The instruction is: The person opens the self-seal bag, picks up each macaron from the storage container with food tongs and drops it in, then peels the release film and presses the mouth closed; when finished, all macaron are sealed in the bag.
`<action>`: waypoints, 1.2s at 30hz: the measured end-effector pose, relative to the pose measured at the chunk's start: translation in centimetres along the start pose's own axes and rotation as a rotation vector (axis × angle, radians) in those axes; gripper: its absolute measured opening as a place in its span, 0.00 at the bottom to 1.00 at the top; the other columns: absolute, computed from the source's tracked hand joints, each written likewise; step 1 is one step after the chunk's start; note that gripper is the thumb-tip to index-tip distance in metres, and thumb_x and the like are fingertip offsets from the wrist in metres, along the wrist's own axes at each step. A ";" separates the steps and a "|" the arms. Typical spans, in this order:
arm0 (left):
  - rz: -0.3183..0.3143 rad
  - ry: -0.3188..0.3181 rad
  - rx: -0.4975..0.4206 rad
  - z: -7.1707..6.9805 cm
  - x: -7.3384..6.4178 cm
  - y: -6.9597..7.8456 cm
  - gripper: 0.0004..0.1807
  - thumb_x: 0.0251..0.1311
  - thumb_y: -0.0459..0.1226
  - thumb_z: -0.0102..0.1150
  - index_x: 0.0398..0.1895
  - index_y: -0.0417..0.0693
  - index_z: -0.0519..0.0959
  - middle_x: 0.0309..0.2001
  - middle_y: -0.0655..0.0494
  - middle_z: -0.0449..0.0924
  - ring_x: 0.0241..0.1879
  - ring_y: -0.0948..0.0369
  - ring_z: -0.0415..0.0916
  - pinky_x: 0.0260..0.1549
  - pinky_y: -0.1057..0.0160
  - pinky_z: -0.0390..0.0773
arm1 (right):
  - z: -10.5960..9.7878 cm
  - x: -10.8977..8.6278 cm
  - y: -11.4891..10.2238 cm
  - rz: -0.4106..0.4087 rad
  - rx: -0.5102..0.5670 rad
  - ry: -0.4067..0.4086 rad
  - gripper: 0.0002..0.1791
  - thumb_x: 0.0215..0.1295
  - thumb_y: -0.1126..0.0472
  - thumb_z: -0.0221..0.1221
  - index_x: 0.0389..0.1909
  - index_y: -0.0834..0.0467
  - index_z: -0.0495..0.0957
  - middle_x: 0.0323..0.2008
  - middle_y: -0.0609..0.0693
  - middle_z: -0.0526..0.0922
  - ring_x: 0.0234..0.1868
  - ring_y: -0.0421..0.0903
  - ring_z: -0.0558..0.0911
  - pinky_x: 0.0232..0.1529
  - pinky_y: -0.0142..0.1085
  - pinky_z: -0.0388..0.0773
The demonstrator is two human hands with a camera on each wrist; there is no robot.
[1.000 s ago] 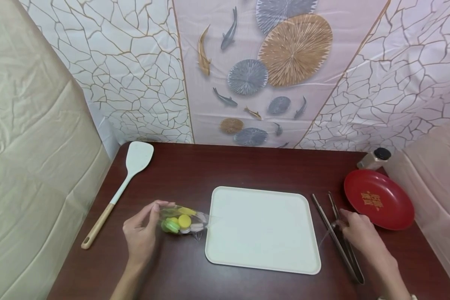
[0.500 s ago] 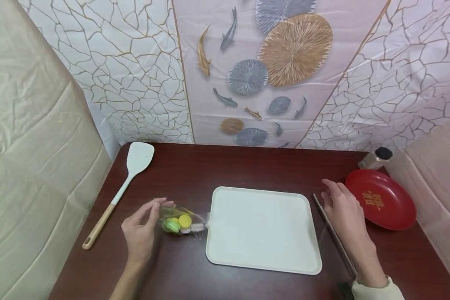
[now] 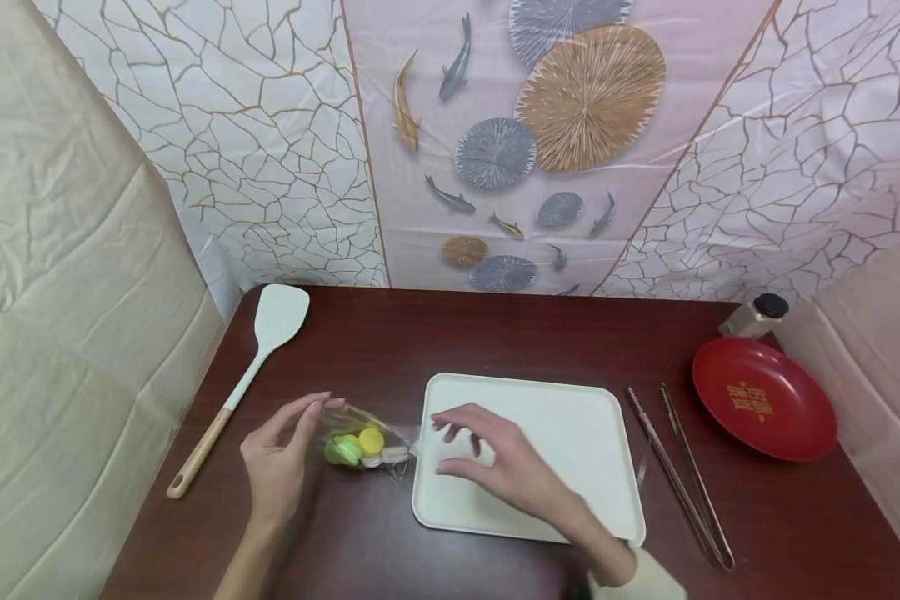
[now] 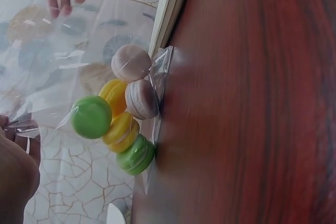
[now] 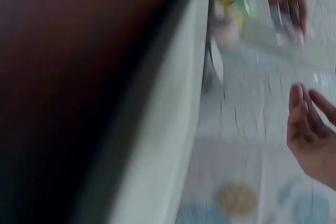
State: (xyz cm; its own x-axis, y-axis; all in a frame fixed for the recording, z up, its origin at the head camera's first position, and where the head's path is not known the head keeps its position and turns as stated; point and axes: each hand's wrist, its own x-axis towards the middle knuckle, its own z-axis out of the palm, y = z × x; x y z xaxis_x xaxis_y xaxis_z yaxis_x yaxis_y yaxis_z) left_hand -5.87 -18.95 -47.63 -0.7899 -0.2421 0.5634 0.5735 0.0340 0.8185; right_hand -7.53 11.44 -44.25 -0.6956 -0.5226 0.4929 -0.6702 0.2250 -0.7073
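My left hand [image 3: 279,454] pinches the upper left edge of a clear plastic bag [image 3: 390,437] standing left of the tray. Inside it are several macarons: green [image 4: 92,117], yellow [image 4: 124,136] and pale lilac-grey [image 4: 131,62], heaped at the bottom in the left wrist view. Over the left half of the white rectangular tray [image 3: 555,408], my right hand [image 3: 506,462] points toward the bag with thumb and fingers spread apart and nothing between them. In the right wrist view, that hand is in focus while the bag side is blurred.
Metal tongs [image 3: 678,467] lie right of the tray, with a small clear strip [image 3: 641,469] between them. A red oval plate [image 3: 787,400] and a black-capped jar [image 3: 753,317] stand at the far right. On the left lies a white spatula [image 3: 243,379] with a wooden handle.
My right hand has moved left from the tongs to above the tray, leaving the tongs lying on the table. My left hand has stayed nearly still with the bag.
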 end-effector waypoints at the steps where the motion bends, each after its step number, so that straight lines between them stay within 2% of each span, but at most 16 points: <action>1: -0.002 -0.002 0.000 0.0 0.0 0.0 0.10 0.72 0.14 0.56 0.49 0.20 0.85 0.43 0.49 0.95 0.46 0.61 0.94 0.46 0.70 0.90 | 0.9 0.3 -0.2 0.002 0.007 0.006 0.25 0.62 0.68 0.78 0.60 0.58 0.85 0.47 0.50 0.89 0.42 0.41 0.85 0.34 0.29 0.81; 5: -0.006 -0.023 0.011 -0.2 0.2 0.0 0.10 0.73 0.15 0.55 0.50 0.20 0.85 0.43 0.48 0.95 0.46 0.61 0.94 0.47 0.70 0.90 | 3.1 1.1 -0.4 0.024 0.007 0.067 0.15 0.65 0.68 0.76 0.50 0.55 0.85 0.42 0.47 0.88 0.40 0.41 0.84 0.30 0.28 0.78; 10: -0.022 -0.101 0.017 -0.7 0.5 0.2 0.12 0.74 0.16 0.54 0.51 0.23 0.86 0.42 0.46 0.95 0.46 0.61 0.94 0.53 0.67 0.89 | 3.9 1.2 0.1 0.095 -0.009 0.097 0.11 0.67 0.69 0.74 0.41 0.54 0.82 0.35 0.44 0.86 0.34 0.35 0.79 0.29 0.28 0.79; 13: -0.056 -0.157 0.051 -1.2 0.8 0.4 0.12 0.75 0.16 0.55 0.50 0.27 0.87 0.41 0.47 0.95 0.45 0.61 0.94 0.52 0.66 0.90 | 4.1 1.1 0.7 0.083 0.002 0.113 0.10 0.69 0.70 0.72 0.41 0.55 0.82 0.34 0.45 0.87 0.34 0.36 0.79 0.32 0.29 0.82; 17: -0.081 -0.224 0.143 -2.0 1.4 0.7 0.11 0.75 0.18 0.57 0.48 0.30 0.88 0.40 0.49 0.95 0.44 0.63 0.94 0.50 0.69 0.89 | 4.4 1.2 1.4 0.051 0.037 0.132 0.08 0.72 0.71 0.70 0.42 0.56 0.81 0.34 0.48 0.87 0.34 0.40 0.83 0.37 0.31 0.86; 21: -0.095 -0.320 0.209 -3.2 2.2 0.7 0.11 0.74 0.18 0.58 0.48 0.33 0.89 0.40 0.49 0.95 0.45 0.67 0.93 0.51 0.73 0.87 | 4.5 1.4 1.8 0.099 0.110 0.139 0.07 0.74 0.73 0.67 0.44 0.58 0.81 0.34 0.51 0.88 0.33 0.45 0.85 0.40 0.32 0.88; 23: -0.098 -0.385 0.190 -3.8 2.6 0.7 0.12 0.73 0.17 0.58 0.48 0.32 0.88 0.40 0.46 0.95 0.46 0.66 0.93 0.51 0.72 0.87 | 4.4 1.5 1.9 0.123 0.141 0.140 0.07 0.75 0.73 0.66 0.45 0.59 0.81 0.34 0.52 0.88 0.33 0.45 0.86 0.41 0.33 0.88; 26: -0.079 -0.475 0.162 -4.6 3.3 0.7 0.14 0.70 0.14 0.58 0.49 0.32 0.89 0.42 0.44 0.95 0.48 0.65 0.93 0.51 0.72 0.87 | 4.1 1.6 1.9 0.128 0.159 0.125 0.07 0.75 0.74 0.65 0.45 0.59 0.81 0.34 0.53 0.87 0.31 0.43 0.83 0.39 0.32 0.86; 28: -0.045 -0.527 0.149 -5.0 3.8 0.7 0.17 0.67 0.12 0.59 0.50 0.32 0.89 0.43 0.45 0.95 0.49 0.65 0.93 0.51 0.72 0.88 | 3.9 1.6 2.0 0.107 0.160 0.109 0.08 0.74 0.75 0.65 0.44 0.59 0.82 0.34 0.53 0.86 0.30 0.42 0.81 0.36 0.31 0.85; 32: 0.038 -0.591 0.155 -5.6 4.5 0.5 0.21 0.61 0.10 0.61 0.51 0.33 0.90 0.48 0.51 0.95 0.54 0.69 0.90 0.54 0.73 0.86 | 3.4 1.6 2.4 0.051 0.172 0.062 0.11 0.73 0.78 0.63 0.43 0.59 0.83 0.33 0.53 0.85 0.30 0.41 0.80 0.35 0.30 0.83; 36: 0.050 -0.639 0.089 -5.9 4.8 0.4 0.23 0.62 0.09 0.58 0.52 0.33 0.91 0.52 0.51 0.94 0.57 0.67 0.89 0.60 0.71 0.85 | 2.9 1.7 2.8 0.000 0.188 0.002 0.12 0.73 0.79 0.62 0.43 0.59 0.84 0.33 0.52 0.85 0.30 0.43 0.81 0.35 0.29 0.84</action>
State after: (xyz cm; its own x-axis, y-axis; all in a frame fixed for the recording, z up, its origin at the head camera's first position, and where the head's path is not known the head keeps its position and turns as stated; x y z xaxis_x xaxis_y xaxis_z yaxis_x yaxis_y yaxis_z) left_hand -8.20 -25.80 -45.24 -0.7525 0.3854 0.5341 0.6141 0.1176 0.7804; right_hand -9.84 8.78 -46.81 -0.6960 -0.5214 0.4938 -0.6103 0.0672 -0.7893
